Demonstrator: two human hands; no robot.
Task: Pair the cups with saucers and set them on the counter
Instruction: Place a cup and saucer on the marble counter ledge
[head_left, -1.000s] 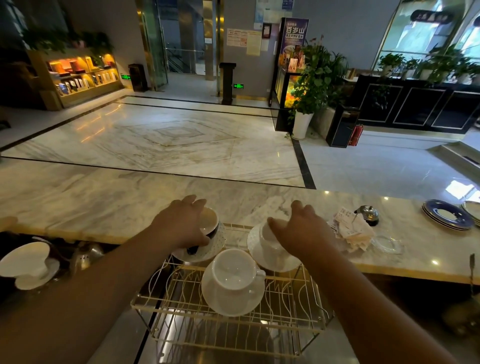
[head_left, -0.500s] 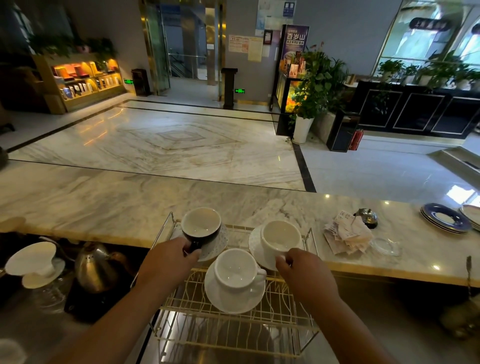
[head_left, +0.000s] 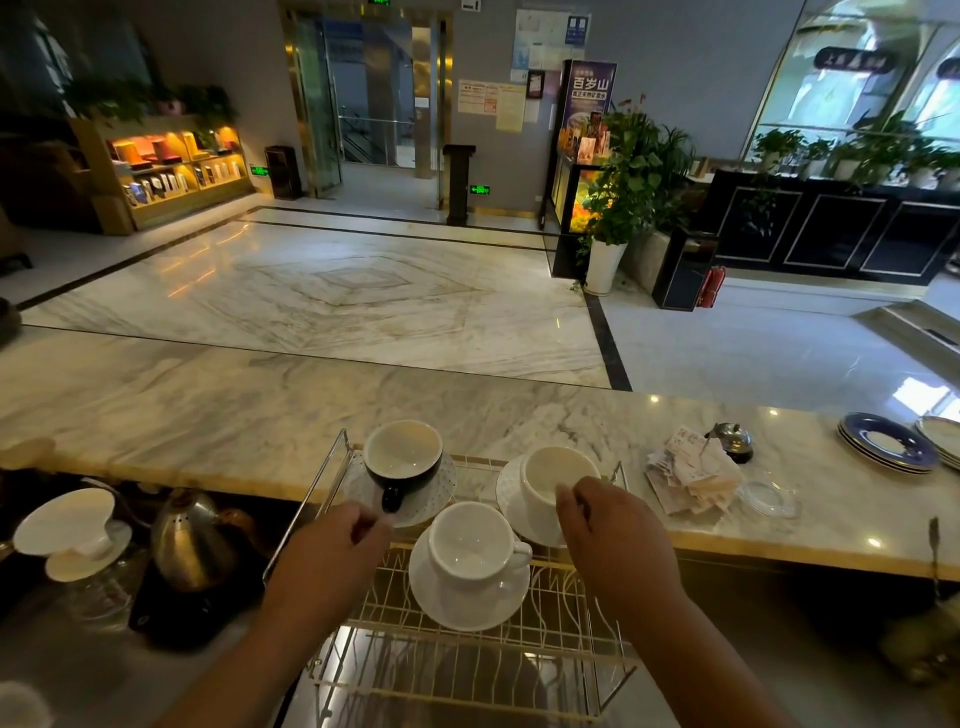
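A black cup (head_left: 402, 457) with a white inside stands on a dotted white saucer (head_left: 436, 493) at the back left of a wire rack (head_left: 467, 675). My left hand (head_left: 332, 556) pinches that saucer's near rim, just by the cup's handle. A white cup (head_left: 550, 475) stands on a white saucer (head_left: 506, 493) at the back right, at the edge of the marble counter (head_left: 208, 415). My right hand (head_left: 608, 530) has its fingertips on this cup's near rim. A third white cup (head_left: 470, 540) on its saucer (head_left: 467, 608) rests untouched mid-rack between my hands.
On the counter to the right lie a pile of receipts (head_left: 691, 473), a call bell (head_left: 732, 441), a glass dish (head_left: 769, 499) and stacked blue-rimmed plates (head_left: 883, 441). Below left stand a steel kettle (head_left: 192, 540) and a white dripper (head_left: 72, 525).
Both hands have drawn back toward me, from covering the two rear cups to touching only their near edges. The cups and saucers have stayed where they are.
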